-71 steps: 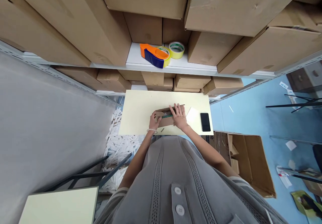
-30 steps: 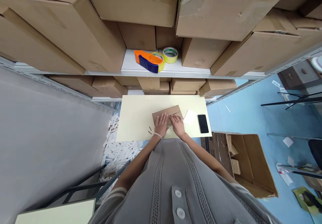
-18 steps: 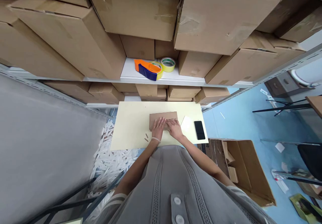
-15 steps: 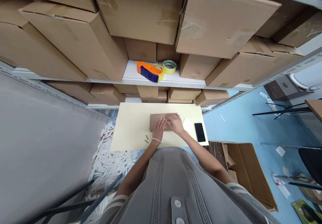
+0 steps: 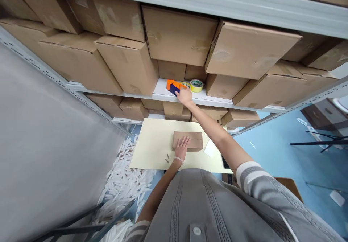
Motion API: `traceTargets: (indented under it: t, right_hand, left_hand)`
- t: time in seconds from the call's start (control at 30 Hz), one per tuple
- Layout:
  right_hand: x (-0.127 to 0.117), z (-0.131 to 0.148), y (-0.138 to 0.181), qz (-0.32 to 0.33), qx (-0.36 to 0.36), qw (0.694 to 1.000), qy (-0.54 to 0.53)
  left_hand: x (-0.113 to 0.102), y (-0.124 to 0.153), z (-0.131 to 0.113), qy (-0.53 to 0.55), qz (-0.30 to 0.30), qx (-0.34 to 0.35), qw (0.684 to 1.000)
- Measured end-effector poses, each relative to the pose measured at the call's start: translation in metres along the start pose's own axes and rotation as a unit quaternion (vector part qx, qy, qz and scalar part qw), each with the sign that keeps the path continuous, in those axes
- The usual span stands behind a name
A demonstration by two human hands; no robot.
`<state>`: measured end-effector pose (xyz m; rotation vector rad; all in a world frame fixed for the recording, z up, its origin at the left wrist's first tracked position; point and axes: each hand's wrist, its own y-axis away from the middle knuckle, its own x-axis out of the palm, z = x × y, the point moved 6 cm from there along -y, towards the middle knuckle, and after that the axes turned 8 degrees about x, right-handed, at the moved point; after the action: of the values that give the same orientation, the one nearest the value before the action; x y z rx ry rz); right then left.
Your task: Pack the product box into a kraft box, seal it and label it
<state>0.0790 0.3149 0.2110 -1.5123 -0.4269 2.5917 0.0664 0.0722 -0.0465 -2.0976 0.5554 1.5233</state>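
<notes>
On the tabletop (image 5: 152, 140), our left hand (image 5: 181, 149) stays flat and unclamped on the carton (image 5: 195, 136), while our right hand (image 5: 185, 95), its grip unclear, is now at the tape dispenser (image 5: 173, 86) on the shelf (image 5: 160, 88).

The surface (image 5: 152, 144) bears a carton (image 5: 195, 143), paper (image 5: 209, 148) to its right; on the shelf (image 5: 206, 95) behind, a tape dispenser (image 5: 172, 86) left of a roll (image 5: 197, 89).

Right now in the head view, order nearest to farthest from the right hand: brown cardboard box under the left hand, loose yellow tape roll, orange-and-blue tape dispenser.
1. Tape dispenser: at the right hand.
2. Tape roll: shelf, right of the dispenser.
3. Cardboard box: on the table below.
</notes>
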Motion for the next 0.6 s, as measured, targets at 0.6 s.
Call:
traceTargets:
  t: [0.6]
  right_hand:
    - [-0.033,-0.107,0.132,0.149,0.319,0.852,-0.388]
  left_hand:
    - [-0.002,0.003,0.000,0.027,-0.008,0.003,1.000]
